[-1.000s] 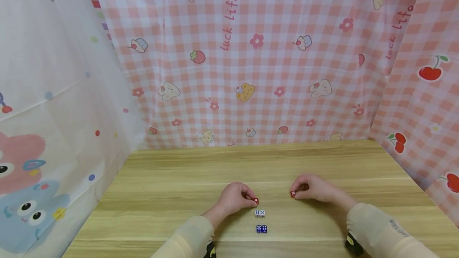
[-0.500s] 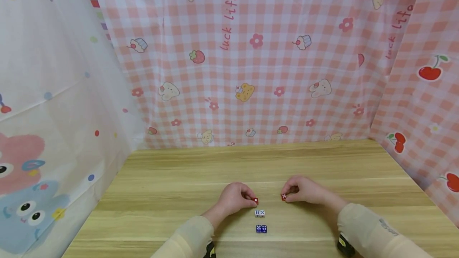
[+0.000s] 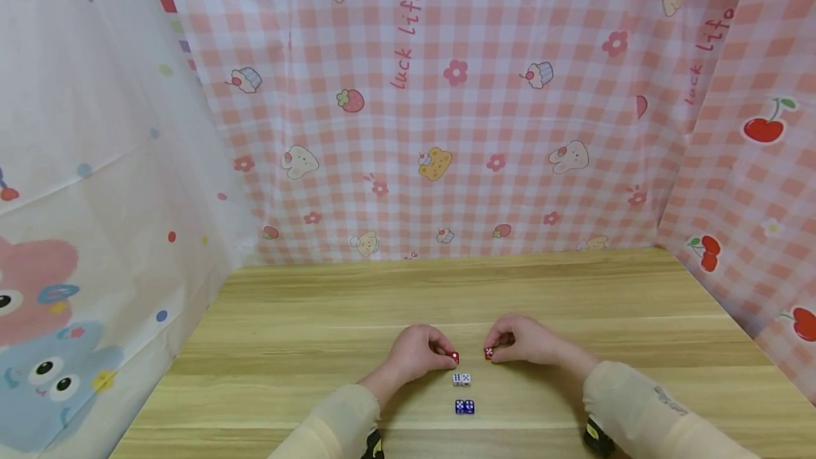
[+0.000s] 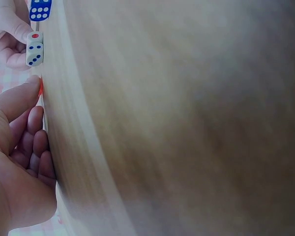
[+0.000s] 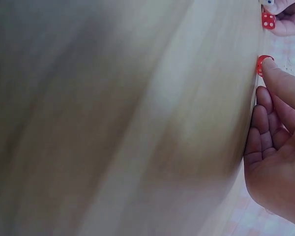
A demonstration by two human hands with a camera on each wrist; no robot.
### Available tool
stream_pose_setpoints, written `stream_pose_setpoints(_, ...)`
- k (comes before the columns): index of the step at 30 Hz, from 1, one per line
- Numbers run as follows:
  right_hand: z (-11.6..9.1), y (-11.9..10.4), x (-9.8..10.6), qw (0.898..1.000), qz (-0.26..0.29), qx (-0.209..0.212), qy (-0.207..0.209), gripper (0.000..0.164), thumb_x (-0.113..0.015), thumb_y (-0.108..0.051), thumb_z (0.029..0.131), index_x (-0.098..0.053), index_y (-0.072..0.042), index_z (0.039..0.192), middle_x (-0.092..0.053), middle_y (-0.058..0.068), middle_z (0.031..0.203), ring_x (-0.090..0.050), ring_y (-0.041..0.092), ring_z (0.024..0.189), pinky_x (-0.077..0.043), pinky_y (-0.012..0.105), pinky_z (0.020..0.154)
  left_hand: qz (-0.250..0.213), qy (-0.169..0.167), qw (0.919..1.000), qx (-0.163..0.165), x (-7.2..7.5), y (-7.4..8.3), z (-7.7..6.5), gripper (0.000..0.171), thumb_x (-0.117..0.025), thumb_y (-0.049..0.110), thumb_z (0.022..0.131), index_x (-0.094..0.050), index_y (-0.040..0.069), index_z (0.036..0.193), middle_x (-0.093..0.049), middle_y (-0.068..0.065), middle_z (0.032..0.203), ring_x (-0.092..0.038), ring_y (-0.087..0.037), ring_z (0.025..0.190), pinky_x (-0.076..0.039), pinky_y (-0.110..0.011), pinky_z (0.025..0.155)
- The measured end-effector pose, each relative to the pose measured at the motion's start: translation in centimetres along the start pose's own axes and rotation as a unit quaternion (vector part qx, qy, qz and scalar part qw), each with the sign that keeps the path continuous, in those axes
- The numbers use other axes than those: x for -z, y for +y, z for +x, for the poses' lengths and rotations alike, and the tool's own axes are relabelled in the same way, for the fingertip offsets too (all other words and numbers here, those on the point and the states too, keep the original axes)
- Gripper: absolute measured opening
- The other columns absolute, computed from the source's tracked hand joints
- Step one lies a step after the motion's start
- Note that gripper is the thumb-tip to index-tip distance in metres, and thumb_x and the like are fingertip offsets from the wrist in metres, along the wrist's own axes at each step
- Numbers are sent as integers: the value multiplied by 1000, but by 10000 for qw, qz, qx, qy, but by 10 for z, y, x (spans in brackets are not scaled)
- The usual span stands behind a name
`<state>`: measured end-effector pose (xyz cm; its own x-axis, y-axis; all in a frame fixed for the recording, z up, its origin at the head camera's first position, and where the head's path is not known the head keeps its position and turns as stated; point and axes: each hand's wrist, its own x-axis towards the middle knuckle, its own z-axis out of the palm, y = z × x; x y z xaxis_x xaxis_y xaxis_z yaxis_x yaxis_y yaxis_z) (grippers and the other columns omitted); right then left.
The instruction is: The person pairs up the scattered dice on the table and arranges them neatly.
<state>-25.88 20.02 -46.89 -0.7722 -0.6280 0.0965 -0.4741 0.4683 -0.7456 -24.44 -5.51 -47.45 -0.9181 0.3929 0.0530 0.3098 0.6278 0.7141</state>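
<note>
My left hand (image 3: 421,350) pinches a red die (image 3: 455,358) between thumb and fingers, on the table behind a pair of white dice (image 3: 462,380). In the left wrist view, its thumb hides most of that red die (image 4: 41,86). To the right, my right hand (image 3: 524,340) pinches a second red die (image 3: 489,353), which shows white pips. A short gap separates the two red dice. The white dice sit side by side, touching. Nearer me lie two dark blue dice (image 3: 465,406), also side by side.
The wood-grain table (image 3: 287,317) spreads around the hands. A pink checked cloth (image 3: 395,126) hangs behind it, with a white patterned sheet (image 3: 127,161) on the left and a cherry-print cloth (image 3: 752,183) on the right.
My right hand has slid left with its red die, narrowing the gap to the other red die. My left hand and the white and blue dice have stayed put.
</note>
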Motion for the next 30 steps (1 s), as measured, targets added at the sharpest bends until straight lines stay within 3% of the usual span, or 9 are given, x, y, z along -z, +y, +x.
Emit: stream_pose_setpoints(30,20,-14,-23,9997,-207,145,33,10,-80,-11,81,-74,-10,89,-62,-7,87,-55,9,86,-47,27,79,-71,-62,9999,-58,2,1,0,11,-87,14,75,-75,16,77,-63,14,71,-54,-2,67,-44,-24,66)
